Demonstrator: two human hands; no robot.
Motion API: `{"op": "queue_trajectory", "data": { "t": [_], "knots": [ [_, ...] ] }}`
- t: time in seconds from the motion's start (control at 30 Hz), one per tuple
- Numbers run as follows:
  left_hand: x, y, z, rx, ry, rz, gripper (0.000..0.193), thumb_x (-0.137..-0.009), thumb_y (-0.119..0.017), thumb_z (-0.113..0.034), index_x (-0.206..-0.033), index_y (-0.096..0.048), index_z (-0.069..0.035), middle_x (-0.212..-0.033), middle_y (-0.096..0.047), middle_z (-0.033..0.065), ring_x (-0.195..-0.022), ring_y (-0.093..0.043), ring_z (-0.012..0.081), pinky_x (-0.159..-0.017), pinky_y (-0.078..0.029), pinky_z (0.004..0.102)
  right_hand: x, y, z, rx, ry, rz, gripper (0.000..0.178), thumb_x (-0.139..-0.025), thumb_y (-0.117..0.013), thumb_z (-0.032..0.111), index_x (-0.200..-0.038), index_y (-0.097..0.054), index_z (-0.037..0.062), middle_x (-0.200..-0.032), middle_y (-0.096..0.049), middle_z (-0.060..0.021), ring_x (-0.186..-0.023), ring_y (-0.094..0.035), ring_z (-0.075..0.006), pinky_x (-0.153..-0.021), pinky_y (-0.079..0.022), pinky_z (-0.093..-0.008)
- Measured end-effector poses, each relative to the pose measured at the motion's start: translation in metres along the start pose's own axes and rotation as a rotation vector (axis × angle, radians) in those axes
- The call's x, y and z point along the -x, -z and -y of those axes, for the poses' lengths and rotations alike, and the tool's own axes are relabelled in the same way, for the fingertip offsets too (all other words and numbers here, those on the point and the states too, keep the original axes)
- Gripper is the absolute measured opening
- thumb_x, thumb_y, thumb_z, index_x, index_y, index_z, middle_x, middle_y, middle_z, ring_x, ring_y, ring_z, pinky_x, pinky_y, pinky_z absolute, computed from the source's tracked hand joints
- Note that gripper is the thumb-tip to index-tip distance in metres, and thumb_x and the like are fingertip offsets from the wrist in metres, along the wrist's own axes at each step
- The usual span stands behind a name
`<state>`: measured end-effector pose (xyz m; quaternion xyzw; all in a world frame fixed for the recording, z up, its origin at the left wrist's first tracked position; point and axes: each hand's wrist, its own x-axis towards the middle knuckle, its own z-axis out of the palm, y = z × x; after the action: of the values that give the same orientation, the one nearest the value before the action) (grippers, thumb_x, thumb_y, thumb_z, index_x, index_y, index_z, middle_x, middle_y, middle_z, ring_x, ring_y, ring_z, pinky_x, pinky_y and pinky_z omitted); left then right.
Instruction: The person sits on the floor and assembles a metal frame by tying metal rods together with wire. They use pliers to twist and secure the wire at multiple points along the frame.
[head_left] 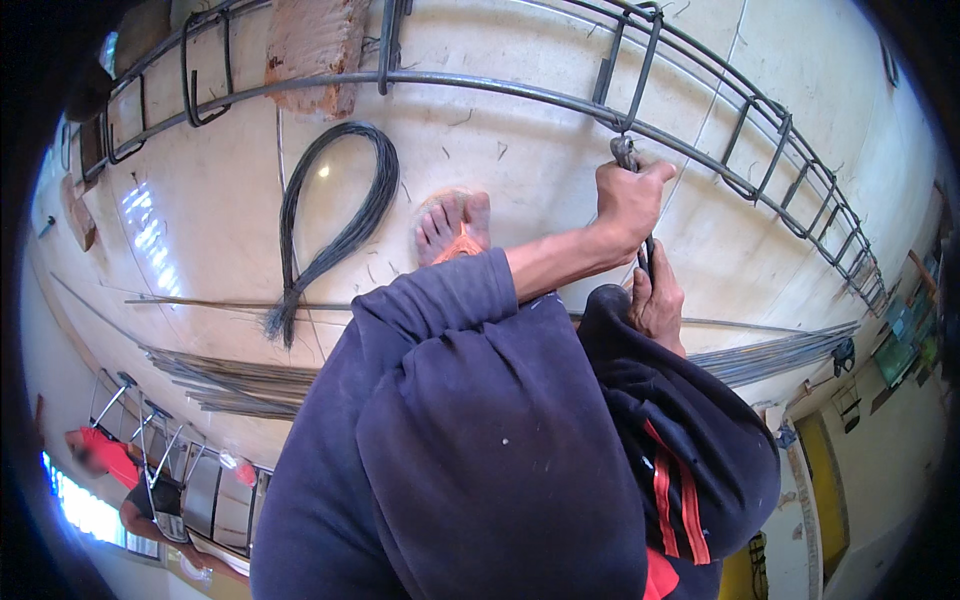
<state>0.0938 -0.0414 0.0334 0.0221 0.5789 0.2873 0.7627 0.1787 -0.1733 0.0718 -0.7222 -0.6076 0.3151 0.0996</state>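
Observation:
My left hand [632, 205] is closed around dark metal pincers [624, 152] near their jaws. The jaws touch the lower long bar of a rebar cage [500, 86], right below a stirrup [645, 75]. Lower down, my right hand [660, 305] is closed at the handle end of the pincers, partly hidden by my dark sleeve. Whether wire sits between the jaws is too small to tell. To the left, a looped bundle of thin tie wire [385, 185] lies on the floor beside my foot [450, 225].
A brick-like block [315, 55] lies at the cage's left part. Bundles of straight rods [230, 375] [770, 352] extend to both sides behind me. Wire scraps dot the pale tiled floor [540, 190]. At lower left, a person in a red shirt [110, 455] is near metal-framed chairs [160, 440].

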Motion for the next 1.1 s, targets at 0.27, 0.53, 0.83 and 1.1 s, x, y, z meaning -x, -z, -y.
{"op": "queue_trajectory", "data": {
  "t": [0.27, 0.53, 0.83, 1.1],
  "knots": [
    [-0.004, 0.03, -0.007, -0.306, -0.047, 0.211, 0.023, -0.076, -0.076, -0.023, -0.073, -0.058, -0.009, -0.067, -0.055, -0.0004, -0.063, -0.055, 0.0105, -0.061, -0.046, 0.0286, -0.013, 0.032, -0.008, -1.597, -0.815, 0.631, 0.058, -0.098, -0.037, 0.048, -0.127, -0.046, -0.0002, -0.069, -0.043, -0.0006, -0.047, -0.034, -0.0076, -0.043, -0.027, -0.0205],
    [-0.003, 0.019, -0.018, 0.302, 0.279, 0.475, 0.035, -0.085, -0.065, -0.017, -0.063, -0.038, -0.017, -0.051, -0.025, -0.0059, -0.042, -0.028, 0.0085, -0.043, -0.028, 0.0263, 0.004, 0.008, -0.005, -1.898, -0.791, 0.63, 0.062, -0.099, -0.029, 0.053, -0.123, -0.046, -0.0016, -0.068, -0.045, -0.0049, -0.041, -0.033, -0.0063, -0.032, -0.026, -0.0191],
    [0.007, -0.007, -0.021, 0.307, 0.22, 0.148, 0.033, -0.082, -0.064, -0.011, -0.063, -0.038, -0.017, -0.051, -0.024, -0.0067, -0.04, -0.024, 0.0074, -0.04, -0.025, 0.0271, 0.006, 0.034, 0.021, -0.173, -0.172, 0.017, 0.056, -0.082, -0.066, 0.01, -0.133, -0.045, 0.0027, -0.088, -0.057, -0.0155, -0.07, -0.059, -0.0259, -0.064, -0.05, -0.0358],
    [0.003, 0.003, -0.008, -0.007, 0.07, 0.111, 0.022, -0.076, -0.075, -0.02, -0.077, -0.057, -0.008, -0.058, -0.048, -0.0006, -0.045, -0.043, 0.0092, -0.046, -0.039, 0.0259, 0.016, 0.01, 0.005, -0.802, -0.407, 0.143, 0.049, -0.094, -0.051, 0.033, -0.126, -0.045, -0.0048, -0.07, -0.05, -0.0086, -0.053, -0.047, -0.0193, -0.05, -0.043, -0.033]
  ]
}}
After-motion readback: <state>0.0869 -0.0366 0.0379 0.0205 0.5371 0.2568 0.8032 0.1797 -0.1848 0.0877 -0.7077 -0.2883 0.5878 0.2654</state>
